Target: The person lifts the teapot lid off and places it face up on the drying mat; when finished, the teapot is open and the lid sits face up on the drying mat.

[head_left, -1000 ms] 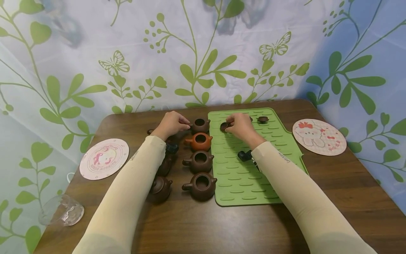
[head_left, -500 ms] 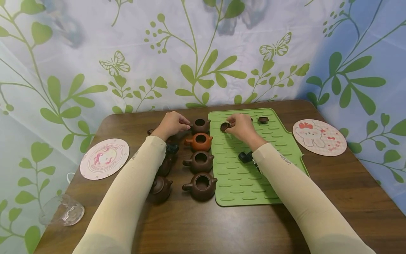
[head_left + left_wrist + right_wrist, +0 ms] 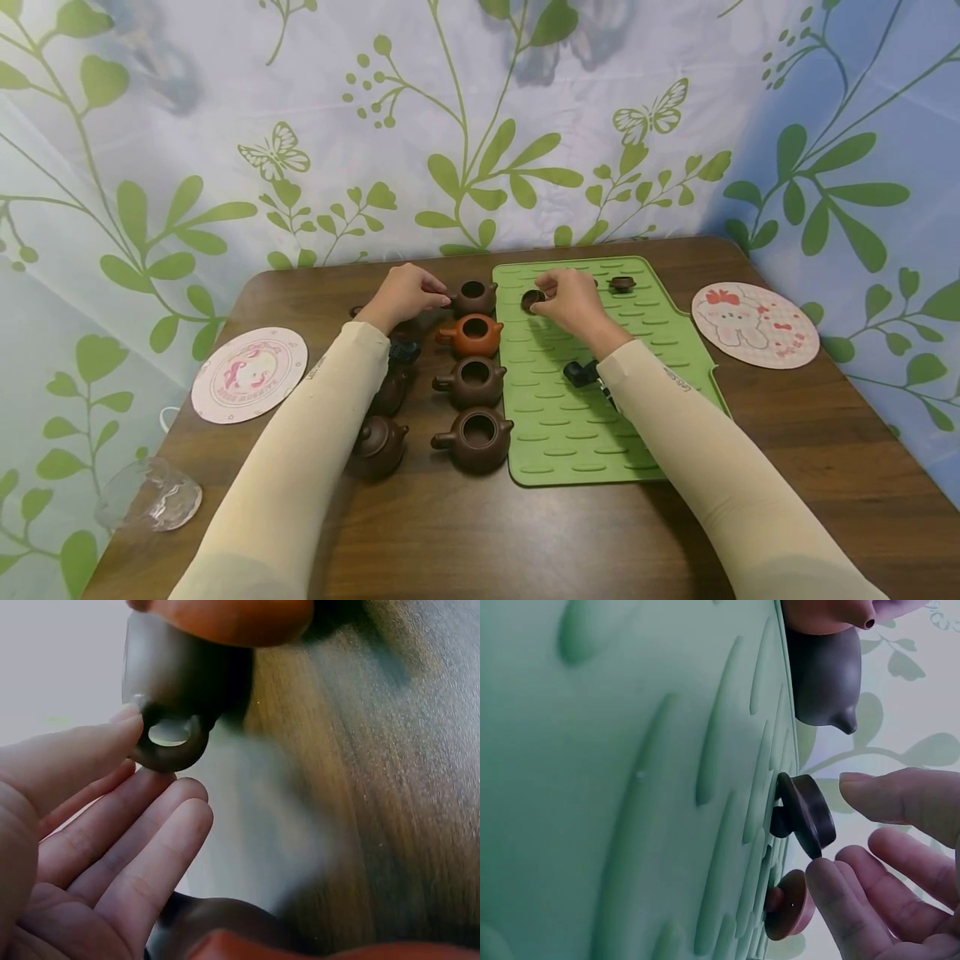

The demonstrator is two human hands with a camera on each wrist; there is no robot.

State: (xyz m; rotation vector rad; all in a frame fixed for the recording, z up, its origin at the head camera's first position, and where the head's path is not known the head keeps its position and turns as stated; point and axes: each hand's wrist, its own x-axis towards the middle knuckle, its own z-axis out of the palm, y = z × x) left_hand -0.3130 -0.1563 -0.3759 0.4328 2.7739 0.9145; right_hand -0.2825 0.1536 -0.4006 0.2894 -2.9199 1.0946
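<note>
My left hand (image 3: 405, 296) pinches the looped handle of the farthest dark brown teapot (image 3: 474, 297), which stands lidless on the table. In the left wrist view, the thumb and fingertips meet at that handle (image 3: 176, 754). My right hand (image 3: 572, 302) is over the far part of the green mat (image 3: 555, 417). Beside its fingers a dark teapot lid (image 3: 808, 814) rests knob down on the mat. The thumb stands apart from this lid, while a fingertip is right at its rim. Farther along lies a reddish lid (image 3: 789, 906), mostly hidden by the right hand in the head view.
An orange-brown teapot (image 3: 474, 335) and more lidless dark teapots line the mat's left edge. Lidded teapots (image 3: 377, 447) stand under my left arm. Another lid (image 3: 622, 284) lies at the mat's far right. Round pink mats (image 3: 250, 375) flank the table; a clear glass (image 3: 171, 500) lies at left.
The dark lid by the right hand has shifted slightly, its hollow side showing more. The right hand has barely moved, and the left hand keeps its pinch on the teapot handle.
</note>
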